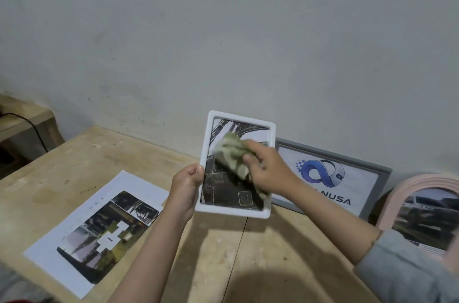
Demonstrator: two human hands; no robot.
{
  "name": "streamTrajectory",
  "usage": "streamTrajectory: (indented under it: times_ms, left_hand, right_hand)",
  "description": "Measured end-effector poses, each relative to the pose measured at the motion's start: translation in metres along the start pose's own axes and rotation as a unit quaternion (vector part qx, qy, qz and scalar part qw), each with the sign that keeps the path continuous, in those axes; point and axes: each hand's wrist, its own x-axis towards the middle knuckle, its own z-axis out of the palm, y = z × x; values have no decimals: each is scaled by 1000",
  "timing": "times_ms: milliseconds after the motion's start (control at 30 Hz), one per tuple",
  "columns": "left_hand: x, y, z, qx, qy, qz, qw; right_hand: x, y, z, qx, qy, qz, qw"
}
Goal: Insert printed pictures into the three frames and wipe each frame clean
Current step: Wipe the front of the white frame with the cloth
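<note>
A white frame (206, 143) with a dark picture inside is held upright above the wooden table (273, 253). My left hand (185, 187) grips its left edge, thumb on the rim. My right hand (267, 171) presses a crumpled greenish cloth (233, 153) against the frame's glass. A grey frame (383, 178) with a blue logo print leans against the wall to the right. A pink arched frame (407, 186) with a car picture stands at the far right, partly hidden by my right sleeve.
A white printed sheet (74, 243) with dark photos, some cut out, lies on the table at the left. A low wooden shelf (29, 114) with a black cable sits at the far left. A grey wall rises right behind the table.
</note>
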Motion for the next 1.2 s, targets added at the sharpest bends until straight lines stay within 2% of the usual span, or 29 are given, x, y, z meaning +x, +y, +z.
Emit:
streamTrajectory:
  times_ms: [67, 133, 200, 433, 600, 767, 900, 967, 1067, 1133, 1200]
  left_hand:
    - [0, 2, 3, 10, -9, 14, 1000]
    - [-3, 5, 6, -2, -29, 32, 999]
    - [-3, 6, 9, -17, -25, 33, 999]
    - [1, 2, -1, -52, 30, 2, 998]
    - [3, -9, -4, -58, 58, -1, 997]
    - [1, -13, -1, -8, 64, 9, 998]
    - [4, -8, -10, 53, 56, 53, 996]
    - [7, -3, -14, 71, 60, 68, 993]
    - [6, -1, -7, 97, 60, 72, 991]
    - [2, -1, 6, 112, 42, 72, 990]
    - [0, -3, 15, 124, 28, 75, 989]
  right_hand:
    - [13, 8, -8, -143, 68, -79, 984]
    - [21, 19, -9, -274, 52, -108, 954]
    - [19, 29, 4, -324, 20, -110, 940]
    - [-42, 38, 58, -220, -42, -184, 957]
    - [-61, 37, 68, -108, -76, -145, 981]
    - [-64, 40, 46, -152, -145, -87, 974]
    - [-57, 40, 4, -227, -249, -33, 941]
    - [-47, 34, -19, -223, -220, -18, 949]
    - [-27, 22, -37, -210, -67, -72, 973]
    - [-10, 15, -38, -240, 31, -137, 960]
    - [7, 12, -32, -286, 72, -178, 939]
